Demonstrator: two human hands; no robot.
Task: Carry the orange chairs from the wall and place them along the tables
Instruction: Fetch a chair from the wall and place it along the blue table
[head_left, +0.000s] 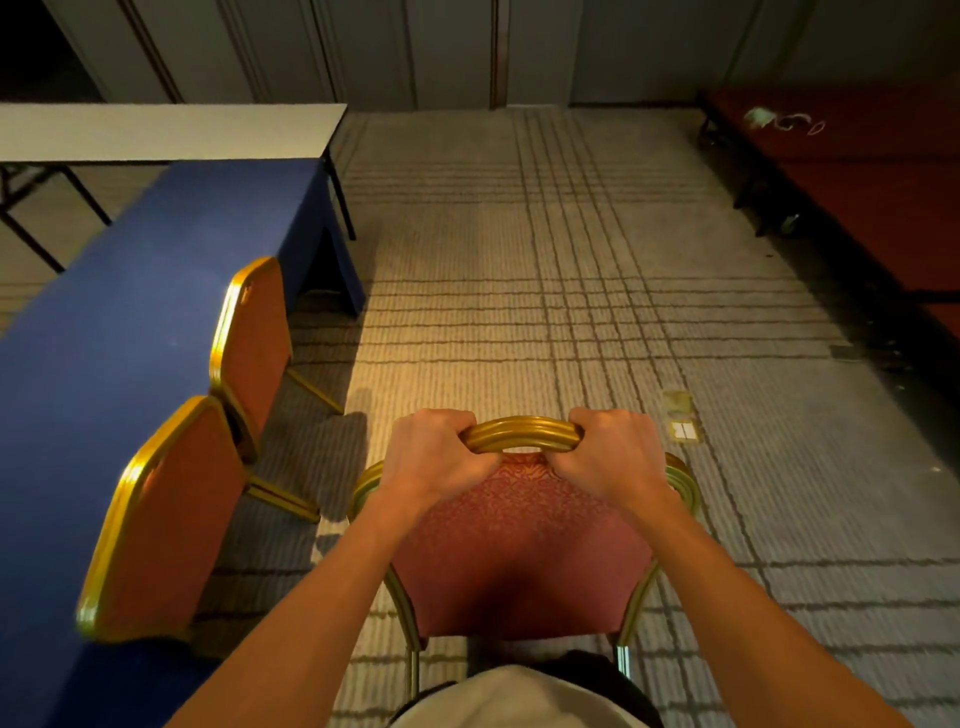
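Note:
An orange chair (519, 545) with a gold metal frame is right in front of me, its patterned back facing me. My left hand (431, 452) and my right hand (613, 452) both grip the curved gold top rail, one at each end. Two more orange chairs stand at the left along the blue-clothed table (104, 332): the far chair (254, 348) and the near chair (161, 525). Both have their backs towards the aisle and their seats tucked at the table.
A bare white table (166, 130) stands behind the blue one at the top left. Dark red low platforms (857, 171) line the right side, with small litter on top. Striped carpet runs ahead to a panelled wall. A floor outlet plate (683, 428) sits just right of my hands.

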